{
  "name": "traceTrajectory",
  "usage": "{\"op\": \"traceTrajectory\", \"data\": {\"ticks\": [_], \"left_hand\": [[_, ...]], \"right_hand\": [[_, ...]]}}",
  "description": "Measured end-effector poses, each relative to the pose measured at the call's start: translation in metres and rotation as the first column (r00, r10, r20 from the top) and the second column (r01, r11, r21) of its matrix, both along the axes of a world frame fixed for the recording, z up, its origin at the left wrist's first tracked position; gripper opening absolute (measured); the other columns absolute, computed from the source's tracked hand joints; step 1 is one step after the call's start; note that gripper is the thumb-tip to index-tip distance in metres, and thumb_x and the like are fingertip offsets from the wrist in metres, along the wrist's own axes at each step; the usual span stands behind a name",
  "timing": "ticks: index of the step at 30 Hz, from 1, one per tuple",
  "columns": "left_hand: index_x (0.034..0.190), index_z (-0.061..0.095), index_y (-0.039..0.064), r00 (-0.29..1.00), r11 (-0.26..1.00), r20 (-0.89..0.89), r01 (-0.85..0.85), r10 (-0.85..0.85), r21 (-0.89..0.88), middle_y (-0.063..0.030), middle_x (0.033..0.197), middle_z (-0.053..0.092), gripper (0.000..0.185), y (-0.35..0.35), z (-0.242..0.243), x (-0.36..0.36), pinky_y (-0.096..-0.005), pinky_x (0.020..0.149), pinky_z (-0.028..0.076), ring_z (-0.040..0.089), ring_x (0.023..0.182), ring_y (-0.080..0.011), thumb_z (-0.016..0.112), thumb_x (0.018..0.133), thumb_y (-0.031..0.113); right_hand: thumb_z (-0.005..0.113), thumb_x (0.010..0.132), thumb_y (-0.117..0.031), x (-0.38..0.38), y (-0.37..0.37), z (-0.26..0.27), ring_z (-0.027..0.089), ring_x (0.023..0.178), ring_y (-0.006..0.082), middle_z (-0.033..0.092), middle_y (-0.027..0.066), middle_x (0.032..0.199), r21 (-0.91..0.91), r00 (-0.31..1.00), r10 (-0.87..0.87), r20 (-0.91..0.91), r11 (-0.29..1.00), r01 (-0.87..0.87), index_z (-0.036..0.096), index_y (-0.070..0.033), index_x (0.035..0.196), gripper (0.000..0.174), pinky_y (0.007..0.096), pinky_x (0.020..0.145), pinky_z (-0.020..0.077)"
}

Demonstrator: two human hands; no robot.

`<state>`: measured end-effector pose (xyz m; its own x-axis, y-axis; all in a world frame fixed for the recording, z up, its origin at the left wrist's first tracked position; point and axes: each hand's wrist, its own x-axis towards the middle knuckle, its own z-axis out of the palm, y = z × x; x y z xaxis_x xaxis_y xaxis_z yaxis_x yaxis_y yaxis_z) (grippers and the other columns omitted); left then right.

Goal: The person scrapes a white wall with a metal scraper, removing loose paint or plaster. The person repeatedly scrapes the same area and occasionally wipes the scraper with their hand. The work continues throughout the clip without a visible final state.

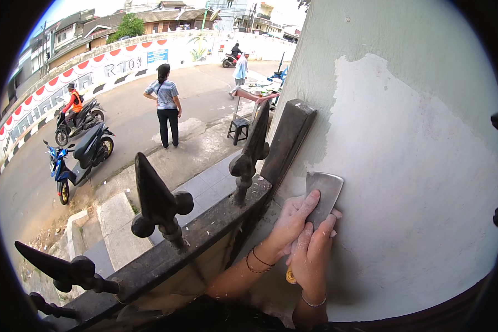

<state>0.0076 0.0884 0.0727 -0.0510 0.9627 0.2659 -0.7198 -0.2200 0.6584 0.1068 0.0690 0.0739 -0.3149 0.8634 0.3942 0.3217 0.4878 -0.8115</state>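
Both hands are wrapped around a metal scraper point(325, 193) with a broad, flared blade, its wide edge pointing up at the wall. My left hand point(290, 222), dusted white, has its thumb flat on the blade. Lower and to the right, my right hand point(313, 249) grips the handle, its thumb along the blade's base. A yellow handle end point(290, 276) shows below; the rest of the handle is hidden by the fingers. Behind the blade rises a pale green wall point(406, 33) with a large white patch point(398, 145) of ragged outline. Whether the blade touches the wall I cannot tell.
A black metal railing point(199, 230) with pointed spear finials point(155, 189) runs close on the left, meeting a dark post point(288, 137) at the wall. Beyond it, a person point(166, 99) stands by the street, near a parked blue scooter point(79, 157) and a black stool point(238, 130).
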Motion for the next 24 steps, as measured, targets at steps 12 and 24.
{"op": "traceTrajectory", "data": {"ticks": [12, 24], "left_hand": [[0.104, 0.065, -0.004, 0.990, 0.994, 0.109, -0.096, 0.090, 0.056, -0.0129, 0.091, 0.073, 0.052, 0.014, 0.011, -0.002, -0.0293, 0.058, 0.059, 0.070, 0.065, -0.0192, 0.048, 0.106, 0.045], [0.100, 0.069, -0.005, 0.999, 1.000, 0.035, -0.024, 0.023, 0.016, -0.0102, 0.083, 0.071, 0.056, 0.016, 0.011, 0.001, -0.0272, 0.059, 0.058, 0.070, 0.065, -0.0180, 0.047, 0.106, 0.046]], "right_hand": [[0.039, 0.103, -0.010, -0.005, 0.021, 0.007, 0.063, 0.081, 0.0392, 0.055, 0.0349, 0.110, 0.408, 0.985, -0.017, 0.171, 0.911, -0.055, 0.020, 0.012, 0.144, 0.049, 0.0439, 0.068, 0.0537], [0.041, 0.103, -0.012, -0.004, 0.020, 0.017, 0.059, 0.089, 0.0523, 0.056, 0.0388, 0.103, 0.084, 0.999, 0.049, 0.008, 0.995, -0.049, 0.023, 0.012, 0.141, 0.049, 0.0541, 0.076, 0.0462]]}}
